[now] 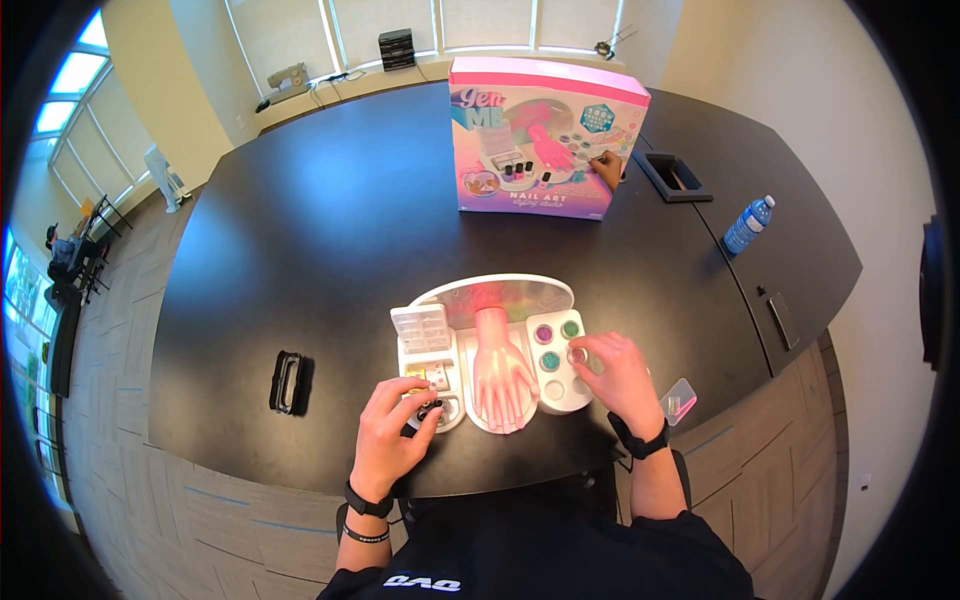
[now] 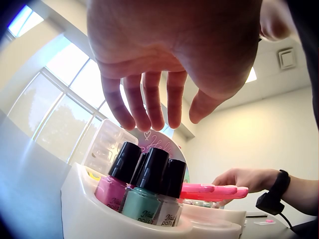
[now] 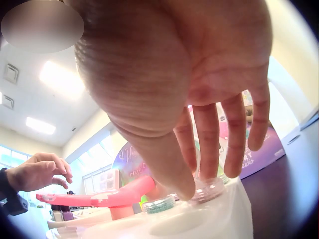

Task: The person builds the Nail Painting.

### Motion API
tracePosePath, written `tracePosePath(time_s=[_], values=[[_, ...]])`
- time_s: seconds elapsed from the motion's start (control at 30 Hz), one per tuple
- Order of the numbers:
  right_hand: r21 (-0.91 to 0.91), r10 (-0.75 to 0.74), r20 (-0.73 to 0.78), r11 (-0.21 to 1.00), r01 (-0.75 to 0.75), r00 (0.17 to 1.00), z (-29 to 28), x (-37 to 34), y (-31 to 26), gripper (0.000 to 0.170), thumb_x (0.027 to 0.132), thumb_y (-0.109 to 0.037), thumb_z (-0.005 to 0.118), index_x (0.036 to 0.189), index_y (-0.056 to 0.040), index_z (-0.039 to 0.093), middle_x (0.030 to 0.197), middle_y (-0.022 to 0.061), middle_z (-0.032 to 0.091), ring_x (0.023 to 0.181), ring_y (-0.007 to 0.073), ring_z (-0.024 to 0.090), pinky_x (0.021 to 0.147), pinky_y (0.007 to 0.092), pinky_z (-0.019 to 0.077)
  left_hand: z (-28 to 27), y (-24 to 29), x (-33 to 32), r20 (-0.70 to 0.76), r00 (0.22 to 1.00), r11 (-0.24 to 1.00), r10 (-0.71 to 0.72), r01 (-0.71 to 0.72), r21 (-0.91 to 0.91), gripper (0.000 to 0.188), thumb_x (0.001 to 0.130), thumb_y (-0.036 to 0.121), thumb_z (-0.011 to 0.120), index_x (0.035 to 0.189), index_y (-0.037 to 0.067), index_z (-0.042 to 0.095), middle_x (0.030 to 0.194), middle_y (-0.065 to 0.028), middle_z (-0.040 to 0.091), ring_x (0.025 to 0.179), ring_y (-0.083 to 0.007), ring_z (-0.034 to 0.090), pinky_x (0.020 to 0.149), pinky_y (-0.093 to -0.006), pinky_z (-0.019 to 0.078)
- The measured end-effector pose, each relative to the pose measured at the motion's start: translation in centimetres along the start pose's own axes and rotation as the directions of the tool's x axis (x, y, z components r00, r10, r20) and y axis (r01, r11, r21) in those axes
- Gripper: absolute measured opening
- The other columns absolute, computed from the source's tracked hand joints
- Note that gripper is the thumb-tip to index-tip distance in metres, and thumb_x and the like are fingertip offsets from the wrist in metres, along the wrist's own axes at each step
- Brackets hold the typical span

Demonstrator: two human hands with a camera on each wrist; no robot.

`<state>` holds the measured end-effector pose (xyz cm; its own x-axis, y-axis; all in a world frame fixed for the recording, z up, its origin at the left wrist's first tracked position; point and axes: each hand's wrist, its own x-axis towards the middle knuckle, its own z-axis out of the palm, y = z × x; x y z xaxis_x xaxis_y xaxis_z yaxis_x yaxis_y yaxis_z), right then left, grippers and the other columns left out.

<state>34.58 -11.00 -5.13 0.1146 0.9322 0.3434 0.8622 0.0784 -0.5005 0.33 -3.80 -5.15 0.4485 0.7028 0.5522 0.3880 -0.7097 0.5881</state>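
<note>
A pink plastic hand (image 1: 500, 372) lies palm down at the middle of a white station. The left hand (image 1: 391, 432) hovers over the polish bottles on the station's left side; in the left wrist view that hand (image 2: 174, 55) has loose fingers above the black caps of a pink bottle (image 2: 110, 191), a green bottle (image 2: 141, 204) and a clear-looking one (image 2: 169, 211). On the right side, the right hand (image 1: 622, 378) has thumb and fingers at a small round glitter pot (image 3: 207, 191), gripping its edge. A teal pot (image 3: 158, 204) sits beside it.
A large boxed set (image 1: 545, 140) stands behind the station. To the right are a water bottle (image 1: 748, 225), a phone (image 1: 783, 320) and a small clear-and-pink packet (image 1: 679, 401). A black open-framed object (image 1: 287, 382) lies left. The table's near edge runs in front of the person.
</note>
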Motion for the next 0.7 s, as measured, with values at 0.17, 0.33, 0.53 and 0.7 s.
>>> tracePosePath(time_s=[0.17, 0.33, 0.53, 0.7], values=[[0.011, 0.020, -0.005, 1.000, -0.020, 1.000, 0.1, 0.0, -0.2, 0.022, 0.089, -0.009, 0.080, 0.111, -0.0065, 0.079, 0.101, 0.0120, 0.080, 0.097, 0.0338, 0.073, 0.087, 0.0461, 0.0571, -0.1, 0.1, 0.0, -0.001, 1.000, 1.000, -0.002, 0.002, 0.006, 0.025, 0.083, 0.001, 0.084, 0.107, 0.003, 0.077, 0.118, -0.0121, 0.074, 0.103, -0.0327, 0.070, 0.089, -0.0422, 0.0583], [0.006, 0.034, -0.014, 0.999, -0.034, 0.999, 0.1, -0.1, -0.3, 0.021, 0.089, -0.009, 0.081, 0.111, -0.0066, 0.080, 0.100, 0.0120, 0.080, 0.097, 0.0338, 0.073, 0.086, 0.0460, 0.0575, -0.1, 0.0, 0.0, -0.001, 1.000, 1.000, -0.002, 0.002, 0.009, 0.025, 0.083, 0.001, 0.085, 0.107, 0.003, 0.077, 0.118, -0.0118, 0.074, 0.103, -0.0324, 0.070, 0.089, -0.0421, 0.0584], [0.041, 0.061, -0.034, 0.997, -0.060, 0.998, -0.4, -0.3, -0.3, 0.025, 0.089, -0.010, 0.081, 0.114, -0.0080, 0.080, 0.104, 0.0116, 0.081, 0.101, 0.0337, 0.073, 0.089, 0.0455, 0.0582, 0.1, 0.1, 0.0, 0.000, 1.000, 1.000, -0.012, 0.012, -0.004, 0.024, 0.084, 0.002, 0.084, 0.106, 0.003, 0.077, 0.117, -0.0119, 0.074, 0.105, -0.0330, 0.070, 0.091, -0.0429, 0.0577], [-0.010, 0.135, -0.025, 0.991, -0.135, 0.991, -1.6, -1.2, 1.2, 0.034, 0.087, -0.012, 0.082, 0.121, -0.0078, 0.078, 0.121, 0.0130, 0.078, 0.114, 0.0350, 0.070, 0.098, 0.0457, 0.0573, 0.0, 0.2, 0.0, -0.001, 1.000, 1.000, -0.009, 0.009, -0.005, 0.023, 0.084, 0.002, 0.084, 0.106, 0.003, 0.077, 0.117, -0.0125, 0.074, 0.107, -0.0339, 0.070, 0.092, -0.0434, 0.0574]])
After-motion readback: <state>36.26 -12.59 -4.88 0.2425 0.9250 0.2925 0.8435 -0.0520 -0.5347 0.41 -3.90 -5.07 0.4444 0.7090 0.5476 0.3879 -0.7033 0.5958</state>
